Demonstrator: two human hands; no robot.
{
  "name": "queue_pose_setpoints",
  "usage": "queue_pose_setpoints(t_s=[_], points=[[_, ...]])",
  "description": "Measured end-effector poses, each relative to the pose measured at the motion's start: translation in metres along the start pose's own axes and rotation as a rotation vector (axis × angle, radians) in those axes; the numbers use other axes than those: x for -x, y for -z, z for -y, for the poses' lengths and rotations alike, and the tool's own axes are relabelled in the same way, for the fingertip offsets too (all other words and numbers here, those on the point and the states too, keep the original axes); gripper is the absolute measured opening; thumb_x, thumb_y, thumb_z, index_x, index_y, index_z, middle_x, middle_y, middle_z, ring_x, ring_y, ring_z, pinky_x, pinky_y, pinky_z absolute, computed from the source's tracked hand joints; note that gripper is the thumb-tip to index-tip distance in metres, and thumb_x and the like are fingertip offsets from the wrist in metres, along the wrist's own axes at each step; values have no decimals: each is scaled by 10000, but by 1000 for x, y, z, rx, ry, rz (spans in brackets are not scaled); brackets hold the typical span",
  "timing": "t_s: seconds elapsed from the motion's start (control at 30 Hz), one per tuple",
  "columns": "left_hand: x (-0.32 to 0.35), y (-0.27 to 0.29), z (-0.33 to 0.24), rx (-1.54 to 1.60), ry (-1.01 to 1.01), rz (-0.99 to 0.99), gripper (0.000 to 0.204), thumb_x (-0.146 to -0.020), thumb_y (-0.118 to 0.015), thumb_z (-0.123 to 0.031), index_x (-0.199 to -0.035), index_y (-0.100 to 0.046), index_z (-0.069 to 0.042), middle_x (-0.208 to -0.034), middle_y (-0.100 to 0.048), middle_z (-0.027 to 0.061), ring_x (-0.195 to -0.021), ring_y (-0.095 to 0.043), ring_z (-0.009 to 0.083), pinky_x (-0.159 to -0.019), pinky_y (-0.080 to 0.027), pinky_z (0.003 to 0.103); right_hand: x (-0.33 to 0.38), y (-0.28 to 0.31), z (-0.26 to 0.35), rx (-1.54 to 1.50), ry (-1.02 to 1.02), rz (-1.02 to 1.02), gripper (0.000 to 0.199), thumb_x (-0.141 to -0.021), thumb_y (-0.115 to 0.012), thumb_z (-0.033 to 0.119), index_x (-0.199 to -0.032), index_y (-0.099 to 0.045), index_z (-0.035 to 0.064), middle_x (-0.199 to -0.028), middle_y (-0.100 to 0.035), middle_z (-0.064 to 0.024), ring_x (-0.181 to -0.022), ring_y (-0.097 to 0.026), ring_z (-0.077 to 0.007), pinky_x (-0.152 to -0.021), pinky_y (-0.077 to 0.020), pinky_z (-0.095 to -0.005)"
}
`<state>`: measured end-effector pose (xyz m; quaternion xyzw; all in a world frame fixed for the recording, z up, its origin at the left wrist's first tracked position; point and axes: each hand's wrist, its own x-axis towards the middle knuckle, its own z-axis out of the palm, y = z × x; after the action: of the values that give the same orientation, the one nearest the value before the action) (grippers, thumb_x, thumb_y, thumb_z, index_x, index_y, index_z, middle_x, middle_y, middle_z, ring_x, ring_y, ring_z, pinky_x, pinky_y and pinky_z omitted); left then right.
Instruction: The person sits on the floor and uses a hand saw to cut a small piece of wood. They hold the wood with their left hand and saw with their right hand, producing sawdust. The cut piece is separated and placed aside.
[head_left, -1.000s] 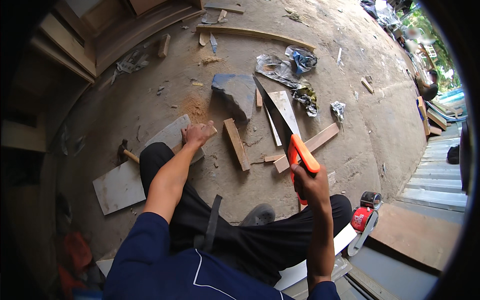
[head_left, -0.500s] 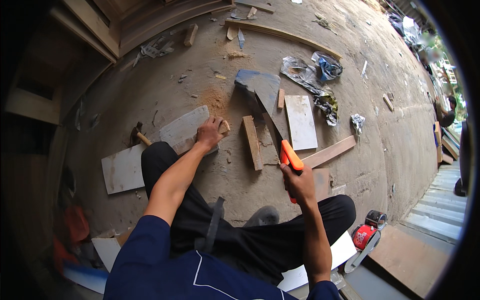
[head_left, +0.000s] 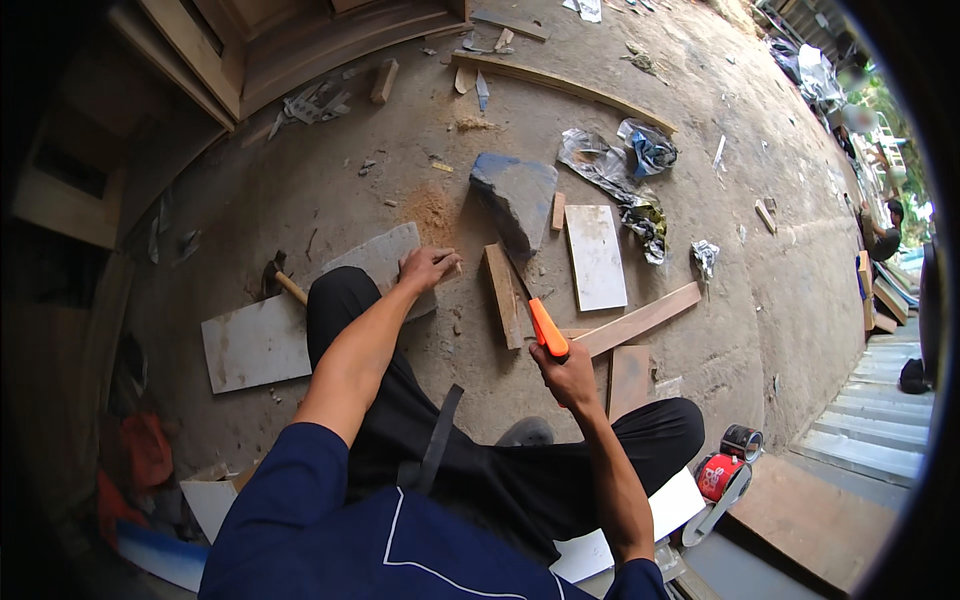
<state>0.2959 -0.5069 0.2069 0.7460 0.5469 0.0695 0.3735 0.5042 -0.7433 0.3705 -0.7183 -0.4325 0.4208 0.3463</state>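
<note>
My right hand (head_left: 568, 378) is closed round the orange and black handle of a handsaw (head_left: 546, 326). Its dark blade points away and up to the left, beside a short wooden block (head_left: 502, 296) on the ground. My left hand (head_left: 426, 268) is over the end of a grey stone slab (head_left: 375, 248), fingers pinched on a small piece of wood (head_left: 457, 270); most of that piece is hidden by the hand. Beyond the hands stands a grey stone block (head_left: 513, 195) with a bluish top. Sawdust (head_left: 430, 208) lies beyond my left hand.
A hammer (head_left: 286, 280) and a white board (head_left: 257, 342) lie at left. Right of the saw are another white board (head_left: 596, 258), a wooden strip (head_left: 640, 320) and crumpled plastic (head_left: 600, 158). Tape rolls (head_left: 722, 475) sit by my right knee. A person (head_left: 885, 235) is far right.
The handsaw has come down and left, its blade now more foreshortened. My left hand has shifted slightly, and less of the wood in it shows. My left knee has risen.
</note>
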Motion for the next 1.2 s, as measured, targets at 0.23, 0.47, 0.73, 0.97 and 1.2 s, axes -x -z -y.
queue_pose_setpoints(t_s=[0.23, 0.47, 0.73, 0.97, 1.2], points=[[-16, -3, 56, 321, 230, -158, 343, -900, -484, -388, -1021, -677, -132, -977, -681, 98, -972, -605, 316, -918, -352, 429, 1, -43, 29, -81, -21, 34, 277, -825, -667, 236, -798, -612, -34, -627, -581, -168, -555, -555, -247, -563, -429, -353], [-88, -6, 20, -33, 386, -27, 398, -796, -552, -475, -1036, -668, -180, -1075, -666, 45, -1126, -520, 264, -997, -224, 454, -103, -75, -16, 0, 60, -11, 264, -813, -662, 255, -789, -619, -4, -652, -587, -204, -589, -589, -340, -555, -440, -384], [-215, -107, 63, 16, 443, 30, 395, -798, -535, -476, -1115, -620, -256, -1150, -631, -8, -1204, -417, 308, -992, -117, 551, -236, -106, -125, -43, 139, 14, 231, -802, -664, 205, -738, -592, -5, -572, -540, -177, -492, -542, -313, -504, -423, -371], [-294, -177, 86, -83, 407, -73, 374, -842, -479, -417, -1111, -612, -194, -1174, -612, 22, -1173, -448, 282, -966, -195, 481, -306, -98, -207, -68, 143, 33, 217, -781, -670, 173, -704, -568, -2, -552, -484, -197, -476, -494, -359, -481, -410, -372], [-392, -216, 118, -149, 452, -408, 467, -891, -355, -425, -801, -642, -68, -934, -641, 155, -948, -552, 355, -854, -319, 469, -386, -103, -243, -121, 55, 101, 168, -773, -663, 132, -733, -577, -6, -559, -501, -187, -474, -526, -320, -488, -415, -353]])
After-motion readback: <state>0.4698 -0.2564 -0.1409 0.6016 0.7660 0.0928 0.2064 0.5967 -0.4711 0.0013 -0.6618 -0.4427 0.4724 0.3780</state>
